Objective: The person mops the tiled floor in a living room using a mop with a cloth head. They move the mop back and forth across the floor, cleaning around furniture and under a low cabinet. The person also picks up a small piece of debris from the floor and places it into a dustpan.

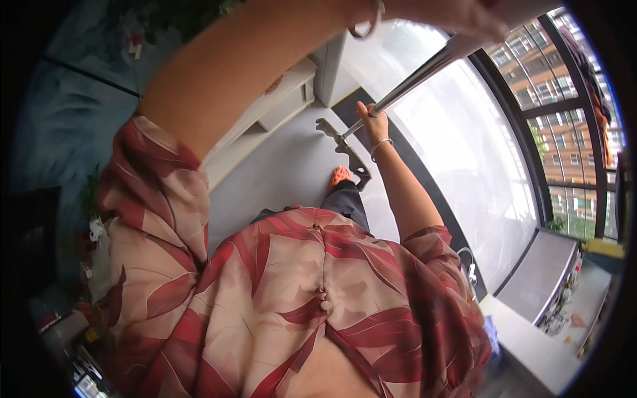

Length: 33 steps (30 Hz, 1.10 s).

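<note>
A shiny metal pole (419, 74) slants from the top right down toward the floor. Around its lower part wraps my right hand (375, 123), thumb pointing up along it. My left hand (458, 16) reaches across the top of the view, a bracelet on its wrist; its slightly blurred fingers curl over the pole's thicker upper end, and part of that grip is cut off by the frame edge. A dark grey notched bracket (346, 151) sits at the pole's lower end, close above the floor near my orange shoe (340, 175).
To the left stands a low white cabinet (282, 99) with an open shelf. A glossy white panel (464, 132) and a dark-framed window (564, 113) flank the right side. Lower right, a counter (531, 348) carries small items. The floor (265, 166) is light grey.
</note>
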### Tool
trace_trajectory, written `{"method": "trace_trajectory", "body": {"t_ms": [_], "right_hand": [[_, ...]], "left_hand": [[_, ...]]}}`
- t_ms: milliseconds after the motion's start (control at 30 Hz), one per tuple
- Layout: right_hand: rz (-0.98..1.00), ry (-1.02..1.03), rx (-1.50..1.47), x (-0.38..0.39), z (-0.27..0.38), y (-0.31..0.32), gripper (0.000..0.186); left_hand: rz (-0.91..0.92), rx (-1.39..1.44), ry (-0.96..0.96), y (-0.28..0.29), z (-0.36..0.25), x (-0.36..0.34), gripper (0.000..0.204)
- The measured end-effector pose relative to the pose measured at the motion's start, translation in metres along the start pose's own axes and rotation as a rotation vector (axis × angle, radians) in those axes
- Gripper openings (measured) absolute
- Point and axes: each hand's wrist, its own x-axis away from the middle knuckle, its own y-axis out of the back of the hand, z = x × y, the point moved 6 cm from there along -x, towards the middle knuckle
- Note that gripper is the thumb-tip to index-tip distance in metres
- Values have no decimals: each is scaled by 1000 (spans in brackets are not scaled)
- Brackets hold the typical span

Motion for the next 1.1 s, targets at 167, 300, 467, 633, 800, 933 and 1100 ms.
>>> {"method": "trace_trajectory", "body": {"t_ms": [167,300,467,633,800,933,1100], "right_hand": [[65,112,-10,-87,-52,-27,38],[510,-418,-525,-83,8,6,26],[519,128,-495,-86,162,184,47],[937,-122,209,-43,215,221,52],[748,-264,601,-3,136,235,50],[688,-577,400,49,68,216,46],[657,-699,555,165,-93,168,55]], "left_hand": [[-77,6,91,-5,84,-33,49],[-152,73,315,-20,157,-19,40],[-249,54,221,-112,221,-15,28],[-197,111,228,-176,243,-26,17],[104,192,470,-307,333,15,19],[667,299,523,-389,341,61,35],[1619,247,186,-418,309,169,42]]}}
